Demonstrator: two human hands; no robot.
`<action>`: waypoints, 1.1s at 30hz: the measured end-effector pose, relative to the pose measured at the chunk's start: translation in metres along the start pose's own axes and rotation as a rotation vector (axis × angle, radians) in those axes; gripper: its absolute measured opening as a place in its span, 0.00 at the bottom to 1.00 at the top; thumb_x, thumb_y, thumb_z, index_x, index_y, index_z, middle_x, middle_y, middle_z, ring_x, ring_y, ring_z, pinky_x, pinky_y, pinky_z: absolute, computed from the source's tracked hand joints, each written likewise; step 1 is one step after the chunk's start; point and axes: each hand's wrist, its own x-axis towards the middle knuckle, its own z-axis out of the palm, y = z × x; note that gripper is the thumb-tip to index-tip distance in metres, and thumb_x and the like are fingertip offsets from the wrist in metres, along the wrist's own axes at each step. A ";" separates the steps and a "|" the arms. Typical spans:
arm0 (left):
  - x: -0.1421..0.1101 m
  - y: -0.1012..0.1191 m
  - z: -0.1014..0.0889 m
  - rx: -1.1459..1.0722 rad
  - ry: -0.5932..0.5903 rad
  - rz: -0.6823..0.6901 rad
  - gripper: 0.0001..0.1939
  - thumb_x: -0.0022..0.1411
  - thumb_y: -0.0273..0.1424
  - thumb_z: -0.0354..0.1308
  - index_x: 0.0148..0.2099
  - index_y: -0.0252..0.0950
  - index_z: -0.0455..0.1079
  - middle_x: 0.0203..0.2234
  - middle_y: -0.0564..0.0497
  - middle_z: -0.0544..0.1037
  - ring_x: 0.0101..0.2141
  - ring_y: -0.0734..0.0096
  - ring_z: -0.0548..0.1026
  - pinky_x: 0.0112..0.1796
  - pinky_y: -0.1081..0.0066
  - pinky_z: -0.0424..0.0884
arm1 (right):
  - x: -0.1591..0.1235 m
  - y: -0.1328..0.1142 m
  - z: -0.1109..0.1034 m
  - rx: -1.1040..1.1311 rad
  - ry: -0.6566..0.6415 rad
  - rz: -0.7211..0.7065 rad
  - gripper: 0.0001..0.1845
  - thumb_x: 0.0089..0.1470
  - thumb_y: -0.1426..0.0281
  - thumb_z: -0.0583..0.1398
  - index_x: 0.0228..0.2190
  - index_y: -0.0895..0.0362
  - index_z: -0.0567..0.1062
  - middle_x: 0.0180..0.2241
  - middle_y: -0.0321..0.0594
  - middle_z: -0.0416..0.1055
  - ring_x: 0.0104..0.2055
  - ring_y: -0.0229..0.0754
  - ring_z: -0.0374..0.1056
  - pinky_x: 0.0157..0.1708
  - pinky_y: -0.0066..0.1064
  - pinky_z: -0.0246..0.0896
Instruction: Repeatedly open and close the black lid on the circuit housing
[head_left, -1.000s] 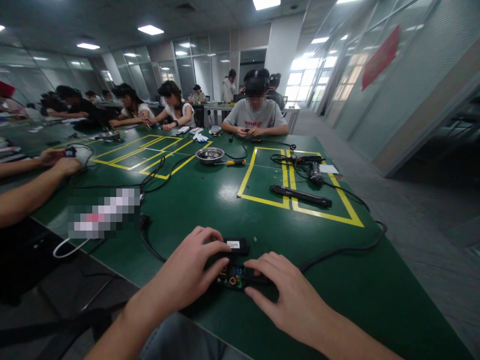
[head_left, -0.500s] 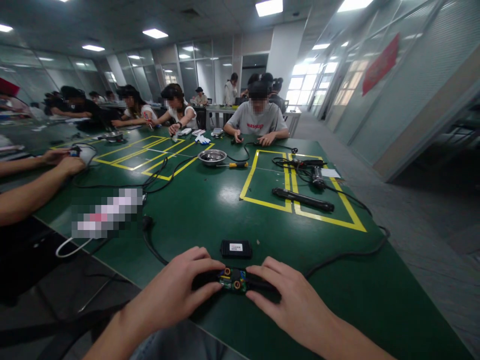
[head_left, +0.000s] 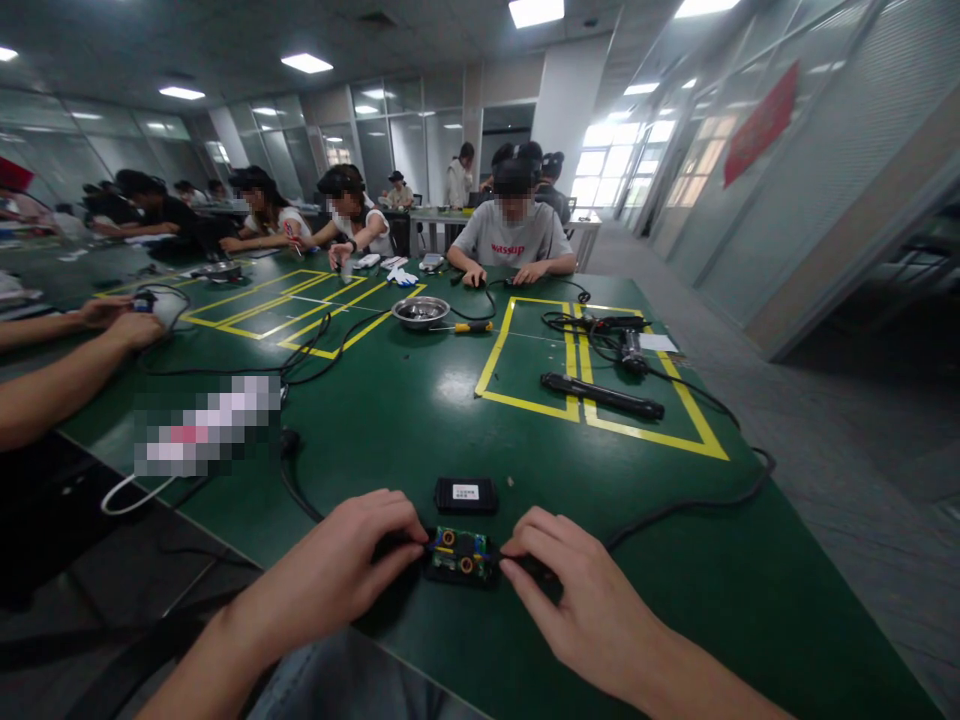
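In front of me on the green table (head_left: 675,600) lies a small circuit board (head_left: 459,545) with two copper coils, seated in an open black plastic case (head_left: 463,577). My left hand (head_left: 349,550) pinches the black cable at the case's left end, thumb and index finger together. On the opposite end, my right hand (head_left: 574,580) pinches the other black cable (head_left: 686,508) close to the case. The fingers hide most of both cable ends. Just beyond the case rests a black cover (head_left: 465,495) with a white label.
A plug (head_left: 289,441) and a blurred-out power strip (head_left: 210,425) lie to the left. Farther off are a metal bowl (head_left: 421,312), a screwdriver (head_left: 473,327), a black hair-straightener-like tool (head_left: 602,396) and tangled cords. Co-workers sit across and to the left; one person's arms (head_left: 67,375) reach in.
Both hands have shifted outward from the board to the cables at the case ends. More of the case and board now shows between them.
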 end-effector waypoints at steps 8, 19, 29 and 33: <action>0.000 0.002 -0.004 0.009 0.027 0.041 0.07 0.75 0.27 0.59 0.42 0.40 0.76 0.36 0.53 0.81 0.38 0.67 0.78 0.40 0.71 0.70 | 0.001 -0.001 -0.001 0.020 0.045 -0.037 0.08 0.69 0.75 0.58 0.39 0.55 0.78 0.37 0.41 0.76 0.37 0.46 0.74 0.37 0.38 0.67; -0.007 -0.006 0.003 0.026 0.016 0.052 0.08 0.77 0.28 0.59 0.44 0.41 0.78 0.40 0.52 0.82 0.41 0.67 0.80 0.43 0.71 0.73 | 0.000 -0.003 -0.004 0.008 0.055 -0.060 0.09 0.68 0.76 0.58 0.39 0.55 0.78 0.37 0.41 0.77 0.36 0.46 0.73 0.36 0.38 0.66; 0.021 0.005 0.000 0.189 0.115 0.063 0.08 0.73 0.28 0.62 0.45 0.41 0.84 0.47 0.47 0.83 0.48 0.60 0.80 0.52 0.63 0.76 | 0.004 -0.006 -0.005 -0.020 0.072 -0.085 0.09 0.66 0.78 0.59 0.36 0.55 0.77 0.35 0.41 0.76 0.38 0.47 0.70 0.38 0.40 0.62; 0.051 0.005 0.011 0.222 0.073 0.051 0.17 0.71 0.26 0.64 0.59 0.43 0.82 0.57 0.44 0.82 0.56 0.54 0.79 0.60 0.55 0.75 | 0.005 -0.006 -0.005 -0.032 0.051 -0.071 0.08 0.63 0.78 0.60 0.36 0.55 0.77 0.37 0.42 0.77 0.40 0.48 0.70 0.40 0.41 0.62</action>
